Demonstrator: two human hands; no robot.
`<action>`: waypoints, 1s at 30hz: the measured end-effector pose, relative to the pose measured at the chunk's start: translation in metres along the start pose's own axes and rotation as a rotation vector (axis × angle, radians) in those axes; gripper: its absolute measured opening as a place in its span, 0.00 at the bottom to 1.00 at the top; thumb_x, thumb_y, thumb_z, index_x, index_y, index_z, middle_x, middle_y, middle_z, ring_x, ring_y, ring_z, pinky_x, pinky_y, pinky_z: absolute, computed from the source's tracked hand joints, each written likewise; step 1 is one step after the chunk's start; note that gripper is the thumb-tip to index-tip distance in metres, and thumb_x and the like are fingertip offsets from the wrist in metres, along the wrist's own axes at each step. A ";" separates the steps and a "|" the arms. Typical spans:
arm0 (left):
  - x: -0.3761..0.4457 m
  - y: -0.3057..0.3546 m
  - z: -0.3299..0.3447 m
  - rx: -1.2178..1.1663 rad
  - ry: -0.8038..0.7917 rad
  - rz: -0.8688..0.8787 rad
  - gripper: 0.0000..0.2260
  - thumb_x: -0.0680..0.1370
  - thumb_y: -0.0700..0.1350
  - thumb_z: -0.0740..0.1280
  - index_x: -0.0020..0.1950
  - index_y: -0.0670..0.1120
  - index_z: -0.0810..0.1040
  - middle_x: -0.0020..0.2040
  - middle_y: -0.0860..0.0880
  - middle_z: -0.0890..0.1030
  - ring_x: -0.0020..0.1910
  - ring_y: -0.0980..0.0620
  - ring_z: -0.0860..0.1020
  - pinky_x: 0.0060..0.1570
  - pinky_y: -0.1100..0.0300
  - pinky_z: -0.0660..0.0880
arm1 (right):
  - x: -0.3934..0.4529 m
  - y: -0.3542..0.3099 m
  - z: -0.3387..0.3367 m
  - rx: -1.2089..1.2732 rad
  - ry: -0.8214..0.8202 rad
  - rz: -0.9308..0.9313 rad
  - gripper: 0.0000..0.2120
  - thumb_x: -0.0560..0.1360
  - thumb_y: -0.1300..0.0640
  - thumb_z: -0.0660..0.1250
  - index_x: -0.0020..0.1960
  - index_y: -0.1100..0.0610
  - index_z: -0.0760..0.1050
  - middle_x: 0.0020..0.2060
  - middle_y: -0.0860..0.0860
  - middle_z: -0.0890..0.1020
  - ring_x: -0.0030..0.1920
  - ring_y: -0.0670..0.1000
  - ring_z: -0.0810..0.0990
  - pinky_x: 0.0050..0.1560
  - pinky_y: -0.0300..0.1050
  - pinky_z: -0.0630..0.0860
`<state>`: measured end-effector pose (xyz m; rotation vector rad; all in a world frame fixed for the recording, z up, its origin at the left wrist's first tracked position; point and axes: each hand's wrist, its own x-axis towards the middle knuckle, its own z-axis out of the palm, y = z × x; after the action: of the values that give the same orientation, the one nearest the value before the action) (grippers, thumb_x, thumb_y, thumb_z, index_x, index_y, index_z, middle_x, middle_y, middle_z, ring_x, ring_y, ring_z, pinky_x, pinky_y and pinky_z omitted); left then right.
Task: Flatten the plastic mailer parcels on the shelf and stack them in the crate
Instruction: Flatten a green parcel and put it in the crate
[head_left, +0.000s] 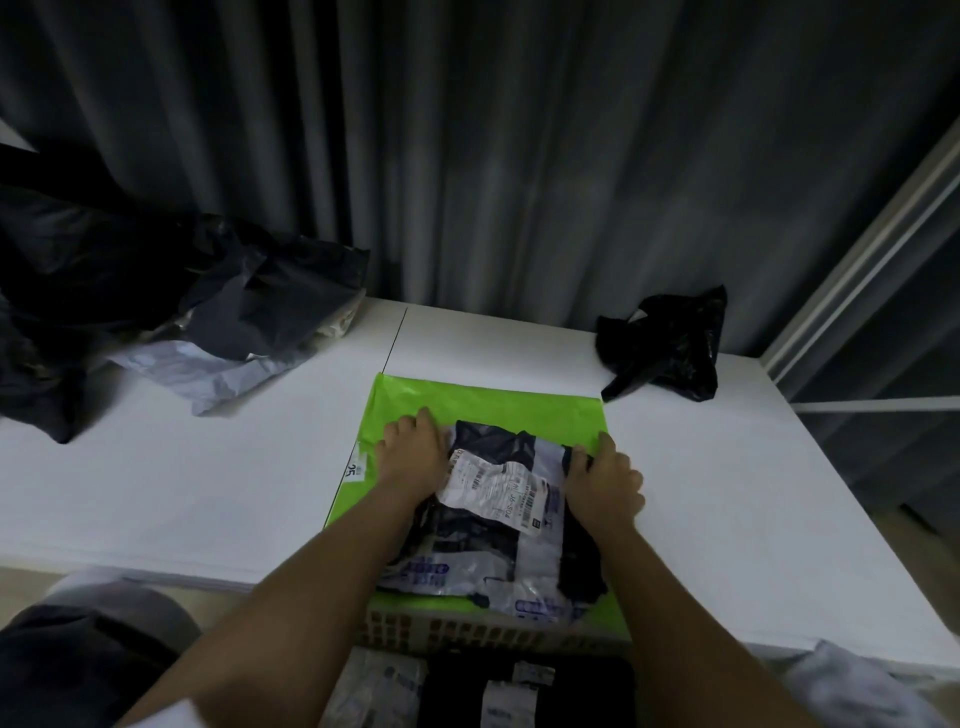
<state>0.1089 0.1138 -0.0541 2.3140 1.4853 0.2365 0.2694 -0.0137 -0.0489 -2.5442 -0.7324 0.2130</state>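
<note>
I see both hands down on a crumpled grey-and-black mailer (498, 514) with a white shipping label (496, 486), which lies on a bright green mailer (483, 402) spread flat on the white shelf (208, 483). Left hand (413, 457) rests on the mailer's left side, fingers fairly straight, pressing. Right hand (605, 480) has fingers curled over the mailer's right edge (looks like a grip). The crate (467, 631), beige and perforated, sits at the shelf's near edge below the green mailer, more parcels (498, 691) inside. Dark mailers are piled far left (171, 312); a black bag (667, 345) lies far right, well apart.
</note>
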 end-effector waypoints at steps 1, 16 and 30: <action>0.004 0.000 0.000 0.014 -0.042 -0.015 0.20 0.83 0.53 0.52 0.67 0.41 0.67 0.66 0.39 0.70 0.65 0.39 0.66 0.61 0.48 0.65 | 0.004 0.002 -0.001 -0.044 -0.060 0.024 0.22 0.81 0.48 0.55 0.72 0.57 0.63 0.64 0.61 0.72 0.64 0.63 0.68 0.61 0.56 0.66; 0.012 -0.001 -0.012 -0.228 0.239 -0.081 0.13 0.81 0.47 0.59 0.63 0.43 0.70 0.66 0.40 0.66 0.64 0.40 0.65 0.62 0.47 0.64 | 0.013 -0.005 -0.004 0.050 0.203 -0.179 0.17 0.76 0.58 0.57 0.62 0.59 0.74 0.58 0.60 0.74 0.58 0.64 0.71 0.55 0.56 0.69; -0.031 -0.007 0.051 0.235 -0.116 0.253 0.33 0.69 0.68 0.30 0.74 0.64 0.32 0.75 0.50 0.28 0.72 0.39 0.27 0.65 0.28 0.35 | -0.034 0.009 0.051 -0.415 -0.198 -0.425 0.38 0.65 0.25 0.29 0.74 0.35 0.32 0.74 0.48 0.28 0.73 0.64 0.28 0.66 0.70 0.29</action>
<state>0.1075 0.0773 -0.1011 2.6535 1.2194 -0.0076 0.2310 -0.0177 -0.0967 -2.6843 -1.5068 0.1844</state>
